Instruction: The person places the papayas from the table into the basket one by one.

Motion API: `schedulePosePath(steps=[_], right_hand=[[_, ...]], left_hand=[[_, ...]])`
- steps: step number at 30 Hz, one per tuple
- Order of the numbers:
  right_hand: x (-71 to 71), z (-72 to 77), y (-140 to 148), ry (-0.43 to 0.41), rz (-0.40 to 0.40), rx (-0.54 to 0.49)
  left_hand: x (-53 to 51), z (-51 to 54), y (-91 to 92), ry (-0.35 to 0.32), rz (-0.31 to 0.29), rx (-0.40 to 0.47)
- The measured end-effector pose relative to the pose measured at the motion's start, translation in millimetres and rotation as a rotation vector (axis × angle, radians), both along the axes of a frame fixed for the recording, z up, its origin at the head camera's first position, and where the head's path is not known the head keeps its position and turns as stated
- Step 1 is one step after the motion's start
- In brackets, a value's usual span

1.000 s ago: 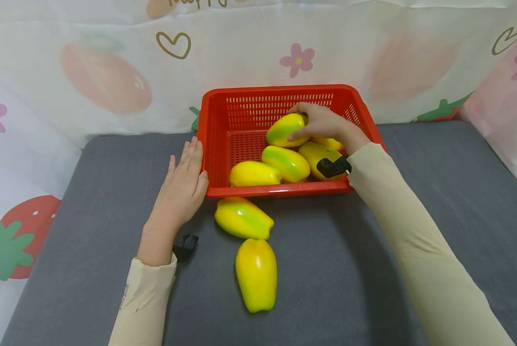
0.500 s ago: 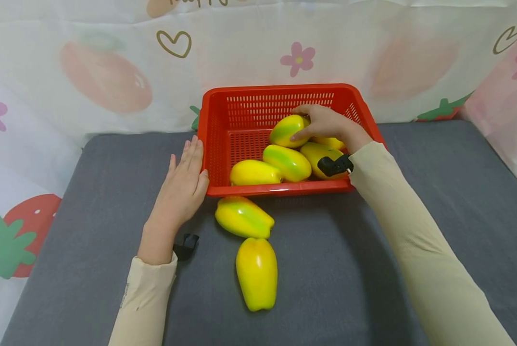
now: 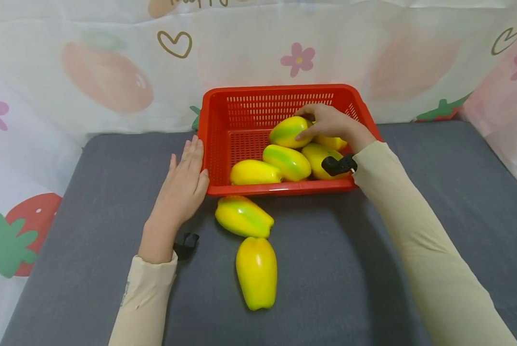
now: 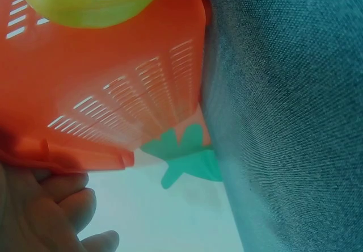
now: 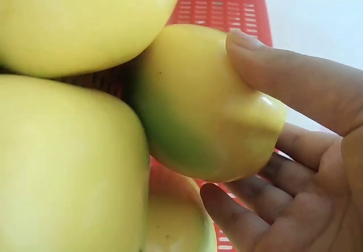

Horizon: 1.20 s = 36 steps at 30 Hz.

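The red plastic basket (image 3: pixel 280 189) stands on the grey cloth with several yellow-green papayas in it, among them one front-left papaya (image 3: pixel 256 172) and one middle papaya (image 3: pixel 286 163). My left hand (image 3: pixel 179 190) lies with straight fingers against the basket's left side, next to the rim. My right hand (image 3: pixel 329 124) reaches inside from the right. Its thumb and fingers curve round the end of the back papaya (image 3: pixel 287 131), which rests by the others. The right wrist view shows the thumb (image 5: pixel 283 73) touching that papaya's upper side and fingertips at its lower side.
Outside the basket, a papaya (image 3: pixel 243 216) lies just in front of the rim. Another papaya (image 3: pixel 256 274) stands end-on against it, nearer to me. A printed curtain (image 3: pixel 249 57) hangs right behind the basket.
The back papaya has shifted slightly right and toward me, then stayed nearly still. My right hand has slid a little right along it. The left hand has not moved.
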State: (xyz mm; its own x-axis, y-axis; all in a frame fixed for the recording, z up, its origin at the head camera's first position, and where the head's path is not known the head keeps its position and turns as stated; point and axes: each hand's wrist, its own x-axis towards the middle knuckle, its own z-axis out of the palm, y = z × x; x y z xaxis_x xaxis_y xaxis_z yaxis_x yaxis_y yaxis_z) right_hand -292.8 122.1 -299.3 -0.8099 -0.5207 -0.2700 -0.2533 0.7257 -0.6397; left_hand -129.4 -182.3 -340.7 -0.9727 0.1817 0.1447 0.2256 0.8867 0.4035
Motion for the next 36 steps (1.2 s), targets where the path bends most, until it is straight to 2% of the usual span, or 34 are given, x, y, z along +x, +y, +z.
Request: schedulePosePath(steps=[6, 13, 19, 23, 30, 36], right_hand=[[0.9, -0.7, -1, -0.034, 0.026, 0.026], [1.9, 2.8, 3, 0.003, 0.014, 0.007], [4.1, 6.3, 7, -0.003, -0.015, -0.007], [6.9, 7.6, 10, 0.008, -0.007, -0.019], [21.9, 18.4, 15, 0.095, 0.032, -0.067], [43.7, 28.0, 17, 0.194, 0.076, -0.106]], left_hand=[[-1.0, 0.5, -0.4, 0.000, -0.002, -0.004], [-1.4, -0.8, 0.2, 0.002, -0.003, 0.003], [-1.5, -1.2, 0.1, 0.008, 0.002, 0.004], [-1.6, -1.0, -0.3, 0.008, 0.003, 0.003], [-1.8, -1.3, -0.1, 0.002, 0.002, -0.001], [-1.2, -0.6, -0.2, 0.005, 0.002, -0.001]])
